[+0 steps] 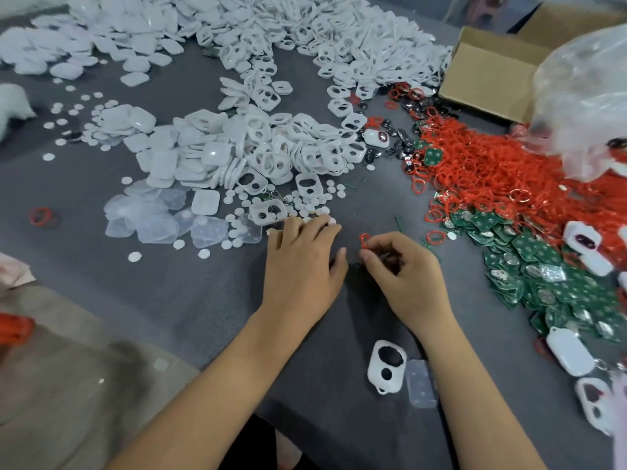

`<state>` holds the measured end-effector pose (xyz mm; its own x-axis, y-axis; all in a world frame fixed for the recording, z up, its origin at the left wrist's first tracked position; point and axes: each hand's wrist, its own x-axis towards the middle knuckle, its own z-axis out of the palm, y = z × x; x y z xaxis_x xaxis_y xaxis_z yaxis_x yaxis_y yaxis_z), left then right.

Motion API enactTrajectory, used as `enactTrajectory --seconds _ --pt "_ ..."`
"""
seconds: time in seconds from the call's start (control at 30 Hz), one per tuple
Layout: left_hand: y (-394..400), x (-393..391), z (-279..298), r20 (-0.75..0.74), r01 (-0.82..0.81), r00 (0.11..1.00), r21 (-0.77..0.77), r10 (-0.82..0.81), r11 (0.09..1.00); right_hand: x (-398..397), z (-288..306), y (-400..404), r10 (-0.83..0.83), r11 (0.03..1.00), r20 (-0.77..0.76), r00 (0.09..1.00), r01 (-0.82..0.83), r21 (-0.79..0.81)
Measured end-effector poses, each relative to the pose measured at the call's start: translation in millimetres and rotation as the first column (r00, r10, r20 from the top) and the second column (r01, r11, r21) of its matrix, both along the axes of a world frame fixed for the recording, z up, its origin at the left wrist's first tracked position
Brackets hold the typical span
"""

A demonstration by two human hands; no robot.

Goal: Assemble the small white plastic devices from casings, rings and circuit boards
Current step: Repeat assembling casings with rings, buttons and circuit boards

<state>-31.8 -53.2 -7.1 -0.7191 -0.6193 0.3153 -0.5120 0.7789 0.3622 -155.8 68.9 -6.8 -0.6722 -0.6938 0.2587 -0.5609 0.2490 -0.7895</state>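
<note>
Here right fingers (368,254) pinch red ring (364,239).

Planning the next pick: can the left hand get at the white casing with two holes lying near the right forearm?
Probably yes. The left hand rests open on the mat, holding nothing, and the white casing lies alone on bare mat; only the right forearm borders it.

Your right hand (402,269) pinches one red ring (364,239). A white two-holed casing (386,366) lies flat by your right wrist; white casings (271,154) heap ahead, red rings (492,164) and green circuit boards (556,283) right.
</note>
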Motion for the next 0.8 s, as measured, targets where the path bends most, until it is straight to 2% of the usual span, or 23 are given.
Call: enactTrajectory --seconds 0.3,0.4,0.5,0.63,0.73,0.8 --pt "3 1 -1 -0.050 0.018 0.999 -0.031 -0.019 0.999 0 1 3 0.011 1.000 0.022 1.000 -0.011 -0.004" --pt "5 3 2 -0.126 0.129 0.983 -0.035 -0.133 0.991 1 5 3 -0.009 0.999 0.082 0.997 0.012 -0.043" --pt "10 7 5 -0.242 0.308 0.921 -0.031 -0.306 0.951 4 10 9 -0.041 0.996 0.113 0.993 0.050 -0.078" --pt "24 23 7 -0.309 0.497 0.847 0.166 -0.433 0.852 12 15 36 -0.159 0.982 0.070 0.985 0.165 -0.090" --pt "37 36 8 -0.316 0.508 0.851 0.288 -0.420 0.812 25 14 66 -0.292 0.952 0.008 0.956 0.292 -0.097" --pt "43 43 10 -0.289 0.466 0.879 0.348 -0.380 0.814 38 8 89 -0.387 0.919 0.043 0.921 0.389 -0.070"
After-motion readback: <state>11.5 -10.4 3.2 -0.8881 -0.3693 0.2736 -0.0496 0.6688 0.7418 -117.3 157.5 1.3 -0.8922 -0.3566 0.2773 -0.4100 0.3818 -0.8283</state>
